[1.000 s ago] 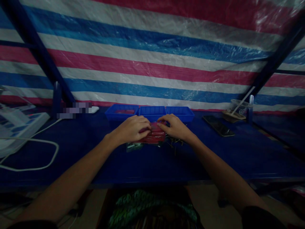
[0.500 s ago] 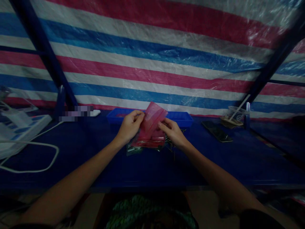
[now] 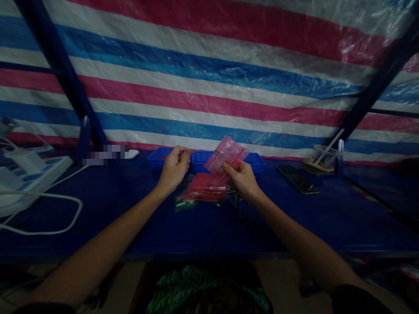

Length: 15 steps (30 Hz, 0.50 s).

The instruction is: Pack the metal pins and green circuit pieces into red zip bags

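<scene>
so, taking the stack of pink bags [image 3: 206,187] on the blue table [image 3: 131,218] as the landmark: far to its left sit a white power strip [image 3: 32,170] and a loop of white cable [image 3: 49,218]. nearer, up and left of the stack, the left hand [image 3: 174,169] hangs in the air with its fingertips drawn together; it is too dim to tell whether anything small is pinched between them. half a second ago this hand gripped the left edge of the one pink bag [image 3: 225,156] together with the other hand; now it has let go and moved off to the left. a second ago both hands were pressed down on the stack itself, so a single bag has been peeled off and lifted clear, and the separating looks done.

just above and right of the stack, the right hand [image 3: 241,178] alone holds that bag, thumb and fingers pinching its lower corner, so the bag stands tilted up and away from the grip, over the row of blue trays [image 3: 252,160] behind the stack. the bag is clear of the stack, not touching it. a greenish clear packet [image 3: 183,203] pokes out from under the stack's left edge, and a scatter of small dark screws [image 3: 234,194] lies against its right side, under the right wrist. well right of the stack lie a dark phone [image 3: 298,179] and, beyond it, a clear cup with a straw [image 3: 324,155].
</scene>
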Each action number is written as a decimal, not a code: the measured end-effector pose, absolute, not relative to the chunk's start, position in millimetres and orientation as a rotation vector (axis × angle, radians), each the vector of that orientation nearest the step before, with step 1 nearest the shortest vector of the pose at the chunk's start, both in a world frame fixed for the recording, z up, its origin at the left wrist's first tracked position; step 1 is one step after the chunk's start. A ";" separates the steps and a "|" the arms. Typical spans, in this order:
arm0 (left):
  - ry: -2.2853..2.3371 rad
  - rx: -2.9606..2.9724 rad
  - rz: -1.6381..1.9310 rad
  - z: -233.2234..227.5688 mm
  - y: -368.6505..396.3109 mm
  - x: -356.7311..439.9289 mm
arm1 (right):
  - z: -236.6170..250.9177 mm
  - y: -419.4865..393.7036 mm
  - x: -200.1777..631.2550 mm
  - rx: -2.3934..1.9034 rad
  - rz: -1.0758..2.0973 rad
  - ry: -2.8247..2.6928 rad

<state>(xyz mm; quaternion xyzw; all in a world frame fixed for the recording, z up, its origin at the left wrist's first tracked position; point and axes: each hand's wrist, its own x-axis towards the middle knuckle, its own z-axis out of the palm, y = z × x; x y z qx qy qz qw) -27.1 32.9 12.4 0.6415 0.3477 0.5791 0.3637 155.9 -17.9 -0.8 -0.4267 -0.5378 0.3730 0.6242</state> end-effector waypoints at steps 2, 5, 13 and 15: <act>0.901 1.624 1.438 14.7 35.7 -31.6 | -1.2 -17.1 157.2 -0.974 0.858 -1.238; 0.894 1.706 1.346 16.5 35.7 -32.7 | -3.9 -15.3 157.9 -0.980 0.840 -1.272; 0.861 1.662 1.116 11.0 24.2 -20.0 | -1.9 -22.9 160.9 -1.119 0.089 -1.547; 0.784 1.465 1.022 11.0 19.8 -17.3 | 1.0 -27.5 162.4 -1.077 -0.205 -1.644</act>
